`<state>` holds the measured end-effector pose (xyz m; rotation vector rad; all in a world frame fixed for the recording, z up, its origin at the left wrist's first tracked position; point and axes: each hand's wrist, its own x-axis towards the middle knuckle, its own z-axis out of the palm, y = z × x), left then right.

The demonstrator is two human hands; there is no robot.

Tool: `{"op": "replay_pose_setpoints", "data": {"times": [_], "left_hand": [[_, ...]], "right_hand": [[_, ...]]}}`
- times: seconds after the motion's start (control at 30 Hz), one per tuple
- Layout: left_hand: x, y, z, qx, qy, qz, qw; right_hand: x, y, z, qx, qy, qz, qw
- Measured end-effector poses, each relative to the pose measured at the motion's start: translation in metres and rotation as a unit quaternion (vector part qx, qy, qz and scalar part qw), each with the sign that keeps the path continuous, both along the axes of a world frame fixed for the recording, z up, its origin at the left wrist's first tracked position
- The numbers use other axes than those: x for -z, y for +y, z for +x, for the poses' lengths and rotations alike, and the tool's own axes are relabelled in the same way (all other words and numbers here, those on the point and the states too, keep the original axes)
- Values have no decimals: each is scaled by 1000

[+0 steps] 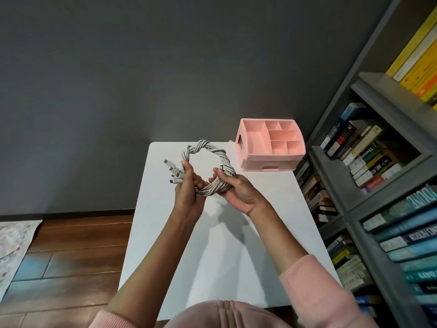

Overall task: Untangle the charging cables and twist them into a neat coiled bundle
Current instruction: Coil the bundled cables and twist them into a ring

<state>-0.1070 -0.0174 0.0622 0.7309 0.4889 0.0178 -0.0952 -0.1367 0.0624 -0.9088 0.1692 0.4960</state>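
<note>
Charging cables [227,160]: white, twisted together rope-fashion and bent into one closed ring. The ring is held upright in the air above the far half of the white table [224,256], not touching it.

Left hand [188,191]: fingers curled round the lower left of the ring, thumb up against the strands. The loose plugs [174,170] fan out just left of this hand's thumb.

Right hand [238,191]: palm turned up, fingers wrapped round the lower right of the ring where the strands run straighter and less twisted. Both grips are firm on the bundle — neither hand is slack.

Pink sleeves [314,285] are pushed back on both forearms.

Surroundings: a pink compartment box [272,160] stands at the table's far right corner, well apart from the ring. A grey bookshelf [390,91] full of books stands at right. Wooden floor [71,256] at left, with a pale patterned rug [14,245] at the edge.
</note>
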Motion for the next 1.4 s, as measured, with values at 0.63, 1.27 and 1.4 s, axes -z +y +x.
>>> {"op": "replay_pose_setpoints", "data": {"times": [0.63, 1.27, 1.4], "left_hand": [[-7, 2, -12, 100, 20, -72, 992], [0, -8, -23, 70, -52, 98, 991], [3, -10, -23, 49, -52, 127, 989]], "right_hand": [[-7, 13, 2, 81, 50, -12, 995], [2, -13, 5, -35, -24, -173, 984], [-2, -7, 3, 8, -37, -274, 961]]}}
